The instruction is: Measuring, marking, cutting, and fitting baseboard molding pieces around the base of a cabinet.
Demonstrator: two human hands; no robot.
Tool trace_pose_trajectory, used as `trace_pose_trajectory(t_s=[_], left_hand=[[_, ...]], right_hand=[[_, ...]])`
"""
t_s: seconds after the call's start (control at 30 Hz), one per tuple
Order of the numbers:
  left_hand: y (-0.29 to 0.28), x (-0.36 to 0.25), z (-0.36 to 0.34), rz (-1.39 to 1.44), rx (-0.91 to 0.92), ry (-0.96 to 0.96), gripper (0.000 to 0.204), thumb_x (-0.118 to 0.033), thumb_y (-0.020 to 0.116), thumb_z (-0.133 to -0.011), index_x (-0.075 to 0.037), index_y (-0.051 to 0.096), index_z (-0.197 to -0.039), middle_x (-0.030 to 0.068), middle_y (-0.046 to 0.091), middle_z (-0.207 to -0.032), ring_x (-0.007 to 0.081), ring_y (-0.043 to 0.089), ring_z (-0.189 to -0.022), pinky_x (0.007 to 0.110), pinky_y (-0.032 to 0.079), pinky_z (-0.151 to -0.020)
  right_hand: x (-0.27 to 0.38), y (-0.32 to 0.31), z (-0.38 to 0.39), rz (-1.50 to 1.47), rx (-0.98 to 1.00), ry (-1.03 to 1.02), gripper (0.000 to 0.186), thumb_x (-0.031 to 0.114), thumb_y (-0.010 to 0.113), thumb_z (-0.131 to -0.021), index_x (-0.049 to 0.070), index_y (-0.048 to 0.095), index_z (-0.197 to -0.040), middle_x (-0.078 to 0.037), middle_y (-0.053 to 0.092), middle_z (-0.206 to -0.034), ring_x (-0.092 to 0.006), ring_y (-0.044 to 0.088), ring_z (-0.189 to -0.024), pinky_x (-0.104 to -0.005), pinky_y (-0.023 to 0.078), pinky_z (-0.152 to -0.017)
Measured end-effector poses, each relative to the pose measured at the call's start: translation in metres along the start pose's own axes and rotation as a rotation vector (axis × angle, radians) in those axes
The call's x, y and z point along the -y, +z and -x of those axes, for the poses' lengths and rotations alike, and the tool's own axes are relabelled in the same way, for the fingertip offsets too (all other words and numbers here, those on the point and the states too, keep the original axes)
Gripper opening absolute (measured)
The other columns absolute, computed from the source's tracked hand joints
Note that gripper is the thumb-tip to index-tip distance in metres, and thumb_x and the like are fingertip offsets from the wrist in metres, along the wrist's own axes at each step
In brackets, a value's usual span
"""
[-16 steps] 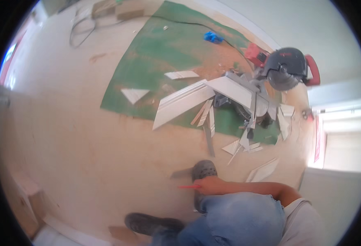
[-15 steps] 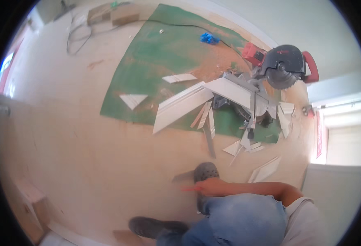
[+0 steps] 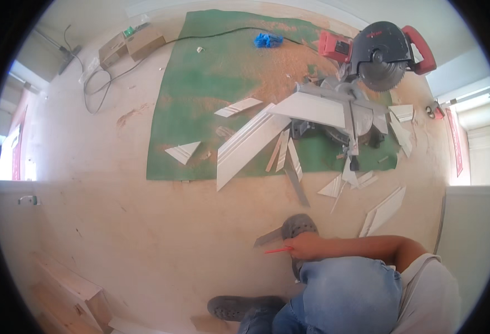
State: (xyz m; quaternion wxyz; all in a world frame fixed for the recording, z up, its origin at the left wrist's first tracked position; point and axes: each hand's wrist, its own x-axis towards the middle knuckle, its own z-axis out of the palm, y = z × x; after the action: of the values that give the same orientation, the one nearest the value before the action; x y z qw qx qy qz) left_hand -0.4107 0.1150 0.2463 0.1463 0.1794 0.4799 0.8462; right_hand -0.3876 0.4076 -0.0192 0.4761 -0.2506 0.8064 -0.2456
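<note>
My right hand [image 3: 303,245] is closed around a thin red stick, apparently a pencil [image 3: 276,250], whose free end points left. The hand is in front of my grey clog [image 3: 299,223], beside my bent knee in blue jeans [image 3: 345,295]. My left hand is not in view. Farther off, a miter saw [image 3: 378,67] with a red handle has its blade raised. A white board with an angled end [image 3: 312,109] lies across its base. A long grooved white trim piece [image 3: 245,145] leans or lies against that board; which, I cannot tell.
A sawdust-strewn green mat [image 3: 200,72] lies under the saw. White offcuts [image 3: 384,210] are scattered around it. A blue crumpled thing [image 3: 268,40], a black cord [image 3: 217,34] and cardboard boxes [image 3: 146,42] are at the back. A wooden box [image 3: 75,292] stands at near left.
The whole view has shifted, so the saw and mat appear higher and a little farther right. My right hand still holds the red pencil beside the clog.
</note>
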Motion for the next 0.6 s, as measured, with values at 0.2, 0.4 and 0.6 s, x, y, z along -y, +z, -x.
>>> trace_pose_trajectory(t_s=[0.2,0.4,0.6], left_hand=[[0.037,-0.032,-0.017,-0.059,-0.026,-0.050,0.010,-0.019,0.056,-0.099,-0.013,0.063,-0.099,-0.0017,0.060,-0.094,0.0156,0.057,-0.087,0.033,0.045,-0.075],[0.039,-0.013,-0.022,-0.034,0.061,-0.070,0.010,-0.019,0.055,-0.099,-0.011,0.061,-0.098,0.0001,0.059,-0.092,0.0165,0.056,-0.084,0.033,0.045,-0.073],[0.042,-0.025,-0.040,-0.079,0.088,-0.065,0.010,-0.018,0.055,-0.099,-0.009,0.059,-0.098,0.0020,0.058,-0.090,0.0174,0.055,-0.082,0.033,0.045,-0.070]], right_hand=[[0.024,-0.013,0.014,-0.029,-0.050,0.021,0.028,0.031,0.058,-0.093,0.012,0.070,-0.109,-0.026,0.071,-0.094,-0.0435,0.069,-0.087,-0.0560,0.053,-0.077],[0.013,0.001,0.030,-0.019,0.035,0.040,0.026,0.030,0.060,-0.092,0.010,0.069,-0.106,-0.025,0.071,-0.091,-0.0446,0.069,-0.087,-0.0548,0.053,-0.078],[0.006,0.012,0.011,-0.109,0.001,-0.013,0.024,0.026,0.059,-0.092,0.010,0.067,-0.108,-0.025,0.070,-0.090,-0.0449,0.068,-0.085,-0.0553,0.053,-0.076]])
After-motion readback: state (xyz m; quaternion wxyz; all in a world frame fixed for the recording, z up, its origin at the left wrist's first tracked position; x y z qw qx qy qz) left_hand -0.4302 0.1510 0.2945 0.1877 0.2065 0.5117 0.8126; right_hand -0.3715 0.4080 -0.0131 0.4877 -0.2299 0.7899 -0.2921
